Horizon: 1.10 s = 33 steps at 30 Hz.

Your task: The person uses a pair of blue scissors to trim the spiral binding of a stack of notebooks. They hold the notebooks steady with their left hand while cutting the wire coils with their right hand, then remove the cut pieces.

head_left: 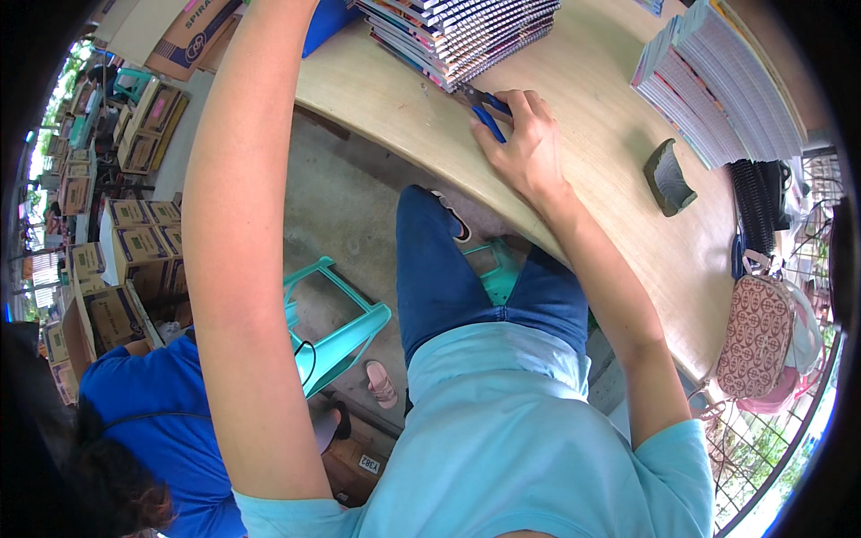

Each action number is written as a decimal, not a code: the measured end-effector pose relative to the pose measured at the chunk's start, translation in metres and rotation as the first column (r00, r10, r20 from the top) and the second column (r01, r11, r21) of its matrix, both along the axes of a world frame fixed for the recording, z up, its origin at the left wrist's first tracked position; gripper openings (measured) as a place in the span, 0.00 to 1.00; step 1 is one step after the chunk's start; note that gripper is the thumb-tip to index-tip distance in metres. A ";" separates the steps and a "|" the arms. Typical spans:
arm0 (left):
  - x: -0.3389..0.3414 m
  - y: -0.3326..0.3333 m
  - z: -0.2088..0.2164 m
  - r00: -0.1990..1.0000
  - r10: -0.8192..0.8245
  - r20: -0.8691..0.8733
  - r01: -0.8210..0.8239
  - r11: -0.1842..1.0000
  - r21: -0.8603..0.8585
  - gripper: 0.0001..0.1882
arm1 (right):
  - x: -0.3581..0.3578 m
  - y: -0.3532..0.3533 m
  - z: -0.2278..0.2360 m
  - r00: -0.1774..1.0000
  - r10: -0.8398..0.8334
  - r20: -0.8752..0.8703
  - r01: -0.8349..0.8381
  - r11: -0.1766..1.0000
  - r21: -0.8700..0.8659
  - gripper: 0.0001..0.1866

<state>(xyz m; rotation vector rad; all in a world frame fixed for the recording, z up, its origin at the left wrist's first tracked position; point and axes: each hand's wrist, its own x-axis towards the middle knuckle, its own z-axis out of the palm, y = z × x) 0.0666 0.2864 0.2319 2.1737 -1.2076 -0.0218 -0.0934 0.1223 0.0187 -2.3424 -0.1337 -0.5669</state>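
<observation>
My right hand (529, 143) rests on the wooden table (592, 81), its fingers closed around blue-handled cutting pliers (487, 109). The pliers' dark jaws point at the near bottom corner of a stack of spiral-bound notebooks (457, 40); I cannot tell whether they touch it. My left arm stretches forward past the table's left end, and its hand is beyond the top edge of the picture. Close to that forearm is part of a blue object (327, 25).
At the right stand piled bound pages (717, 90), a dark cut-open container (668, 179), black spiral coils (753, 206) and a patterned pouch (755, 336). Left are a teal stool (336, 332), cardboard boxes (143, 242) and a person in blue (152, 403).
</observation>
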 end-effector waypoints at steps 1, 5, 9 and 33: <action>0.000 0.000 0.000 1.000 0.004 0.003 -0.004 1.000 -0.001 0.31 | 0.001 0.000 -0.001 1.000 0.002 0.001 -0.002 1.000 -0.010 0.20; -0.001 -0.001 0.001 0.998 0.057 0.005 -0.057 0.998 0.025 0.31 | 0.004 -0.001 -0.004 1.000 0.011 0.014 -0.011 1.000 -0.012 0.21; -0.004 -0.002 0.003 0.995 0.087 -0.056 -0.084 0.995 0.044 0.31 | 0.003 -0.001 -0.003 1.000 0.012 0.007 -0.012 1.000 -0.012 0.20; 0.002 0.000 -0.001 0.999 0.033 -0.005 -0.033 0.999 -0.020 0.31 | 0.018 -0.008 0.014 0.983 0.089 -0.162 -0.104 0.991 -0.086 0.16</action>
